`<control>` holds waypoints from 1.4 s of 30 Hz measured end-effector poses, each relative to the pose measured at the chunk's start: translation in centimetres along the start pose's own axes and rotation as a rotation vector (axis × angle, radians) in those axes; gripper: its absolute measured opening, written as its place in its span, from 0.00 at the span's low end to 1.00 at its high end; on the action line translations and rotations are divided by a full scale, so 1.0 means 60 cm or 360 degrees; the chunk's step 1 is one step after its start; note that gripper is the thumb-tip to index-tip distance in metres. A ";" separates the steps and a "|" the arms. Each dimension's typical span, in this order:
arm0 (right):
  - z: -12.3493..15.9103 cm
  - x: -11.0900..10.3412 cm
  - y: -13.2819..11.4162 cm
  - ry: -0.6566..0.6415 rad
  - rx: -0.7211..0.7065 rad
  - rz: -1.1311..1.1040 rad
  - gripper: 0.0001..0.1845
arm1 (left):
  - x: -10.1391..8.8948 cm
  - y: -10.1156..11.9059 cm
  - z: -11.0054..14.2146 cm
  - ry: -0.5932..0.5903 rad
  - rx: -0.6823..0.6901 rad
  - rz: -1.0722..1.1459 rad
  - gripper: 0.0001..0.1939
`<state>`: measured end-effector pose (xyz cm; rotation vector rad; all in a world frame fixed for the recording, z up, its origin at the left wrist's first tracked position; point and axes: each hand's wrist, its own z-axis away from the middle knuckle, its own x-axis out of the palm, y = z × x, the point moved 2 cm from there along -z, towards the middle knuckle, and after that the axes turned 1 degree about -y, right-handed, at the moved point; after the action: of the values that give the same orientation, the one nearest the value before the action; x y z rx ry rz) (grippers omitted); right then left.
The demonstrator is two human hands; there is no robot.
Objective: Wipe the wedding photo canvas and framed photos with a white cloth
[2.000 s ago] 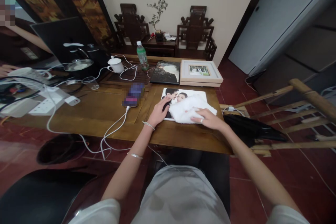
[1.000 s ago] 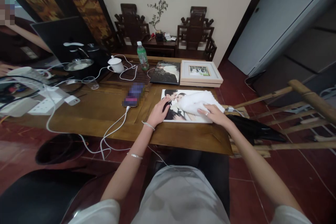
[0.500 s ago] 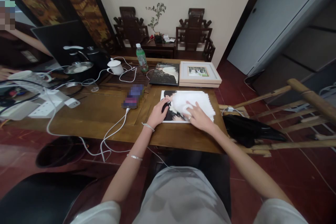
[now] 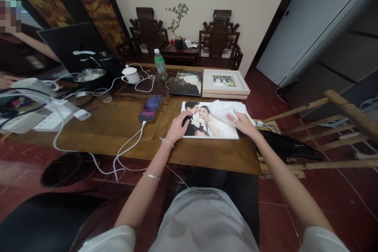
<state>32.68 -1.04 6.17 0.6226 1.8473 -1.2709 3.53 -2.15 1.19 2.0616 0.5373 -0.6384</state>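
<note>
A wedding photo panel [image 4: 217, 126] with a white edge lies flat near the right end of the wooden table. My left hand [image 4: 178, 125] rests on the panel's left side, fingers stretched out over the dark suit in the picture. In my right hand [image 4: 244, 123] is a crumpled white cloth [image 4: 228, 109], pressed on the panel's right part and hanging past its right edge. The cloth hides the upper right corner of the picture. Just behind the panel lie a dark photo panel [image 4: 186, 82] and a light wooden picture frame [image 4: 226, 82].
Left of the panel a phone [image 4: 150, 108] lies on the table [image 4: 118, 126], its white cable running over the front edge. Farther off are a green bottle [image 4: 160, 65], a lidded white cup [image 4: 130, 75] and a power strip [image 4: 54, 118]. A co-worker's arm [image 4: 37, 43] shows behind the laptop [image 4: 73, 43].
My right hand has moved right with the cloth, uncovering the middle of the picture and its lower right part. My left hand has stayed in place.
</note>
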 end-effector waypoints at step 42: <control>0.005 0.057 -0.051 -0.0088 -0.0282 0.0387 0.15 | 0.001 -0.020 -0.001 0.0035 -0.0027 0.0059 0.17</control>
<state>28.52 -2.60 4.97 0.6842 1.7555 -0.9459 2.90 -1.45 0.43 2.0603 0.5143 -0.5879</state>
